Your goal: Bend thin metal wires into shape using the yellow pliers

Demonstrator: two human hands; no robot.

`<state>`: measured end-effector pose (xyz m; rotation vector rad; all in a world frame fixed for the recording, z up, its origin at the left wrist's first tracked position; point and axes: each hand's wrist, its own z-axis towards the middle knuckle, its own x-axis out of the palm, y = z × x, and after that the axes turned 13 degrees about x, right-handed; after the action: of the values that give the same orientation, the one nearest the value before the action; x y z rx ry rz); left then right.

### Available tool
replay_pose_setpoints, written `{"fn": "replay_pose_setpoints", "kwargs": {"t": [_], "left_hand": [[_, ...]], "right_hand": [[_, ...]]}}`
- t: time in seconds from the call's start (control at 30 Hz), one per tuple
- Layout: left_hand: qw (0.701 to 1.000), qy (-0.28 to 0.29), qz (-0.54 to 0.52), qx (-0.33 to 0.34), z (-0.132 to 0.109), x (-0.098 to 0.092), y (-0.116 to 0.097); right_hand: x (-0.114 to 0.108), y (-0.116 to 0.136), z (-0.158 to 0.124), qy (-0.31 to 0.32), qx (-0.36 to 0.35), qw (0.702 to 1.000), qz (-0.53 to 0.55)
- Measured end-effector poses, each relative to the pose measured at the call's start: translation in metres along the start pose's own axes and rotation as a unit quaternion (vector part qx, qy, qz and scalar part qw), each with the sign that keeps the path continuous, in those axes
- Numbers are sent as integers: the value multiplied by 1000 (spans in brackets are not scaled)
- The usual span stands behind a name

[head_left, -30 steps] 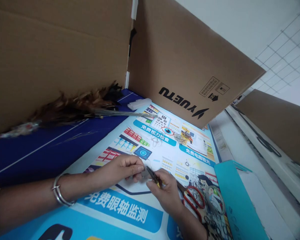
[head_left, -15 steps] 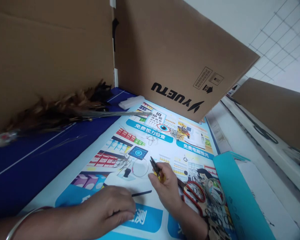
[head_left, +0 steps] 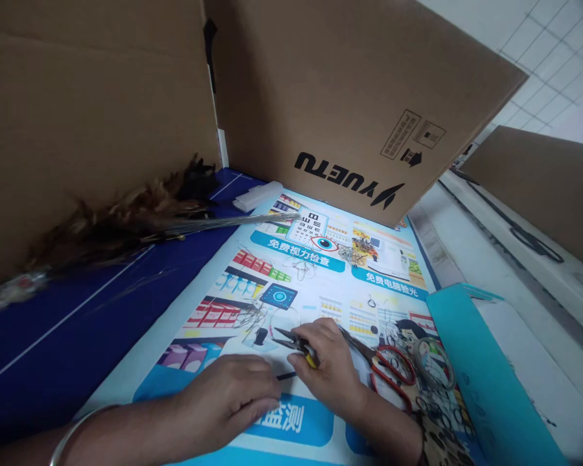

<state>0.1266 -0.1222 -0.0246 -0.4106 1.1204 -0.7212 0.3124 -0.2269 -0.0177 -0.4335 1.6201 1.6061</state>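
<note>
My right hand grips small pliers with yellow and black handles. The jaws are parted and point left, just beyond the fingertips of my left hand. That hand is closed, thumb against curled fingers, low over the printed sheet; whatever may be in the pinch is too small or hidden to make out. Beyond the pliers a thin wire ring lies on the sheet beside loose fine wires. Red-handled scissors rest right of my right hand, next to a wire coil.
Dark brown feathers and a bundle of thin wires lie at the left on blue cloth. Cardboard panels stand behind. A turquoise box stands at the right, near several small dark rings.
The pliers have swung from pointing upward to pointing left, and their jaws have parted. My right hand has turned toward the left hand. The view has shifted slightly.
</note>
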Motion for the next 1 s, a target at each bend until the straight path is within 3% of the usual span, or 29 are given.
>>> {"fn": "replay_pose_setpoints", "kwargs": {"t": [0.43,0.6,0.83,1.0], "left_hand": [[999,21,25,14,-3,5,0],[998,17,53,-31,-4,2,-4],[987,55,109,-100,-9,-9,-10],[986,39,114,-116,-21,-12,-11]], "right_hand": [[1,-2,-1,7,-59,997,-40],[-1,0,2,23,-66,995,-66],[1,-3,4,22,-76,995,-62],[1,-4,4,26,-57,997,-48]]}}
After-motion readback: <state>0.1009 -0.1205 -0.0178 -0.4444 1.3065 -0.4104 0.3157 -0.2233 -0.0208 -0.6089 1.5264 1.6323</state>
